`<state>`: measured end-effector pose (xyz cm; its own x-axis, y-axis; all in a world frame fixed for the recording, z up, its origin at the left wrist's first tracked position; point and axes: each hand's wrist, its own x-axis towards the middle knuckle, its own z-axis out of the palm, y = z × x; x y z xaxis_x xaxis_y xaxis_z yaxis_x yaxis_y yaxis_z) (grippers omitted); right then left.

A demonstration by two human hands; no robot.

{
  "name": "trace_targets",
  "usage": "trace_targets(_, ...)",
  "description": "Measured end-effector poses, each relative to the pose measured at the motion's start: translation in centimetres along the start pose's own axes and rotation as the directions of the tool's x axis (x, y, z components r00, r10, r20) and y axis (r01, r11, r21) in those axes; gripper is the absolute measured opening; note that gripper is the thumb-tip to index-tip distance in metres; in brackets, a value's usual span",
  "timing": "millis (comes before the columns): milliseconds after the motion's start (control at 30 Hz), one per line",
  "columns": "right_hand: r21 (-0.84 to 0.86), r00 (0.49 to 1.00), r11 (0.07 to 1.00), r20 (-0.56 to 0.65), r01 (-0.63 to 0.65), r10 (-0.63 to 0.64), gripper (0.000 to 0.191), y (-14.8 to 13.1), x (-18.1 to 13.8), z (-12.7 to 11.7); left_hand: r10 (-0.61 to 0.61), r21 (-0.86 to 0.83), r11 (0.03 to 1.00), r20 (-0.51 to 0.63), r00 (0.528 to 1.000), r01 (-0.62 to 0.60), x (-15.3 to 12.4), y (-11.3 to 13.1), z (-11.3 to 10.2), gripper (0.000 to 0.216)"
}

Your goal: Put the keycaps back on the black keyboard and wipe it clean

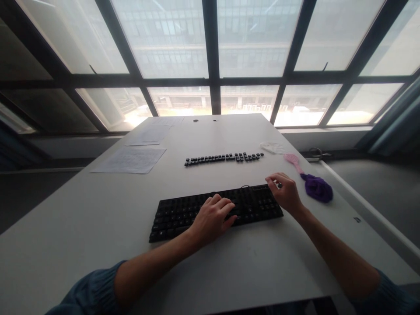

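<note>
Black keyboard [244, 202] lies flat on the white table [82, 214], just in front of the person. Taking the keyboard's middle as the clock centre: its long axis runs crosswise, slightly askew, from between 8 and 9 o'clock to between 2 and 3 o'clock, the right end set farther from the person. Near long edge faces about 6 o'clock; far long edge faces about 12, where a short loop of cable [245, 187] shows.

Left hand [214, 218]: palm down over the keyboard's middle, fingers loosely spread and bent, touching the keys. Right hand [286, 192]: at the keyboard's 2 o'clock end, thumb and fingers curled toward each other. A small dark piece [279, 185] shows at these fingers; cannot tell whether it is gripped.

Loose keycaps [210, 159]: toward 12 o'clock, apart from the keyboard, in rows roughly parallel to its long axis. Printed sheet [129, 160] toward 10 o'clock, more papers [151, 134] beyond it toward 11. Clear plastic [272, 148] toward 1 o'clock; pink handled item [294, 162] toward 2, its narrow end reaching the purple cloth bundle [318, 188]. Windows [179, 39] at 12, beyond the table.
</note>
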<state>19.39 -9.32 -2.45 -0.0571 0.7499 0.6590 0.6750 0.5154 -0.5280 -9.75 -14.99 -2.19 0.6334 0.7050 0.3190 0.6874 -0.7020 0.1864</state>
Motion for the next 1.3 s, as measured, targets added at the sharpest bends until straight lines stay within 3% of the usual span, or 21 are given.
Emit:
trace_targets(200,0.036,0.988,0.990,0.080,-0.133,0.130,0.023,0.9,-1.3,1.1,-0.007,0.032,0.999,0.036,0.999,0.006,-0.4,-0.1,0.3,0.054)
trace_targets(467,0.127,0.979,0.978,0.141,-0.166,0.148,0.023,-0.1,-2.0,3.3,-0.026,0.009,1.000,0.063,0.998,0.026,-0.3,-0.8,-0.4,0.053)
trace_targets(600,0.141,0.975,0.973,0.157,-0.181,0.159,0.025,-0.5,-1.5,3.3,-0.062,-0.062,0.996,0.068,0.996,0.066,-0.2,-1.4,-1.3,0.052)
trace_targets(733,0.120,0.968,0.968,0.153,-0.220,0.201,0.020,0.6,0.6,2.7,-0.146,-0.185,0.972,0.002,0.989,0.144,0.6,-2.6,-2.8,0.036)
trace_targets(900,0.030,0.976,0.983,0.134,-0.179,0.173,0.020,2.6,4.1,2.4,-0.263,-0.221,0.948,-0.134,0.955,0.230,3.8,-4.7,-4.7,0.026)
trace_targets(1033,-0.058,0.980,0.988,0.131,-0.145,0.152,0.017,3.8,6.2,2.9,-0.301,-0.206,0.942,-0.168,0.939,0.265,7.9,-6.2,-5.0,0.020)
trace_targets(1300,-0.253,0.965,0.966,0.239,-0.048,0.111,0.016,5.3,9.9,6.8,-0.399,-0.102,0.915,-0.074,0.914,0.391,16.1,-9.8,-1.3,0.020)
